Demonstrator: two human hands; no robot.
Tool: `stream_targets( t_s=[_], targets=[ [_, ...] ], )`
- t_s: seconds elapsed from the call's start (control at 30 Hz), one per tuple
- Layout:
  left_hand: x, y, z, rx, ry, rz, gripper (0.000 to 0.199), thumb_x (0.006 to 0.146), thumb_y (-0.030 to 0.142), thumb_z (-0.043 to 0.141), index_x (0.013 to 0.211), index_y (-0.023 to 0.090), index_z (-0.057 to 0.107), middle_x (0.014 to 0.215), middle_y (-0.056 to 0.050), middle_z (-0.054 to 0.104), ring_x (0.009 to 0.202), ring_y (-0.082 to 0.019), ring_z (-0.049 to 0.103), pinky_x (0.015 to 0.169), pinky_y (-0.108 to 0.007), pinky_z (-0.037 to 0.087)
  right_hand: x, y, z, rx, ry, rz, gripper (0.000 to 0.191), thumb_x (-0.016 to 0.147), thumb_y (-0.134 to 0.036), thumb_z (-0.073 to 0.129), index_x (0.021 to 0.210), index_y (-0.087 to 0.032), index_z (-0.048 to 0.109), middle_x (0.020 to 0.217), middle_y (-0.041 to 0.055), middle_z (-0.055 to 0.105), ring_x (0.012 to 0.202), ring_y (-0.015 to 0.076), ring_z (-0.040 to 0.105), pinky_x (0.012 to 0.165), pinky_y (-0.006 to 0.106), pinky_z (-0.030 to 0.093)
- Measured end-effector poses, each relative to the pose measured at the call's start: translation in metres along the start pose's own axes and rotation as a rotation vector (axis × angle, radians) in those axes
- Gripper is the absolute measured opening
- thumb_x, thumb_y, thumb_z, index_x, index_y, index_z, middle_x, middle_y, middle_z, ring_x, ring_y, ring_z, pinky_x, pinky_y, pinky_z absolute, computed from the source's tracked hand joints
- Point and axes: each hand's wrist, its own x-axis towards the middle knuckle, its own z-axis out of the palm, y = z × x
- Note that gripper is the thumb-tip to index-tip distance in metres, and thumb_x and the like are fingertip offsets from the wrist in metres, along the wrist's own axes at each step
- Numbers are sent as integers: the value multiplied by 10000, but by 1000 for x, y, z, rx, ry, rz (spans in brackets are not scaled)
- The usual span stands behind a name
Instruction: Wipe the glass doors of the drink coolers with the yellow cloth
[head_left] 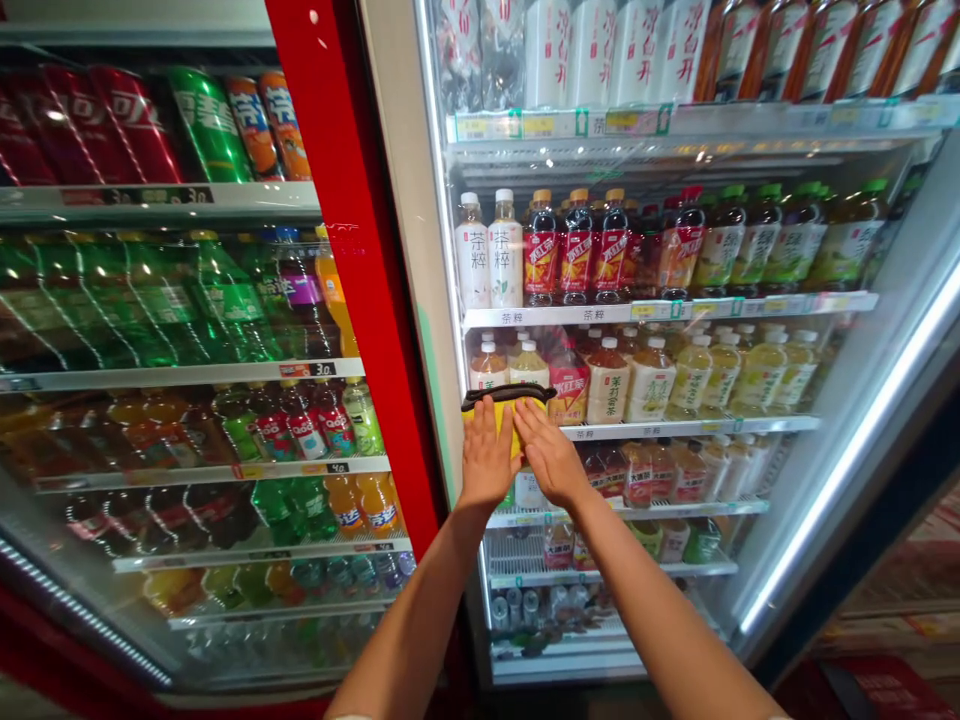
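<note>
- Landmark: the red frame (349, 220), a slanting upright band between two stocked drink coolers.
- Cloth (510, 394), yellow with a dark border, right of the red frame; spread before the lower-middle shelves of the right-hand cooler, partly covering the bottles behind.
- Left hand (486, 455), the nearer of the two to the red frame: open, palm down on the cloth, fingers extended upward toward its dark border.
- Right hand (547, 450), farther right from the red frame: likewise open and flat on the cloth, fingers slanting up toward the left hand; the hands lie just beside each other. Neither is curled around anything.
- Left of the red frame: red cans (139, 120) and a green can (210, 120) on the upper shelf, with green bottles (232, 300) on the shelf below.
- Right of the red frame, above the cloth's level: two white bottles (505, 255), then red-labelled bottles (577, 250) and, farther off, green-capped bottles (799, 235).
- Far right of the red frame: a bright light strip (862, 443), slanting along the right-hand cooler's side.
</note>
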Motion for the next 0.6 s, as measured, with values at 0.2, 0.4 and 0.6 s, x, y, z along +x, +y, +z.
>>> stream_targets(
  t_s=[0.2,0.4,0.6],
  targets=[
    [19,33,9,-40,76,120,886,911,438,682,1640,204,237,1699,-186,161,1582,-328,163,1285,-546,199,-28,13,-17,-76,118,97,588,1052,-203,286,1638,-228,254,1662,87,361,1570,242,256,1227,547,410],
    [-9,29,33,31,269,149,665,987,391,582,1584,173,388,1635,-174,350,1573,-260,216,1316,-484,48,-43,20,-22,-122,-106,42,616,1030,-241,334,1636,-161,259,1640,121,396,1567,251,273,1210,528,429],
    [29,44,31,-28,245,100,588,1004,255,533,1578,255,404,1645,-125,347,1581,-215,200,1311,-482,48,-32,32,-56,-173,-62,48,566,1040,-243,352,1603,-193,361,1582,109,493,1538,231,350,1235,525,382]
  ],
)
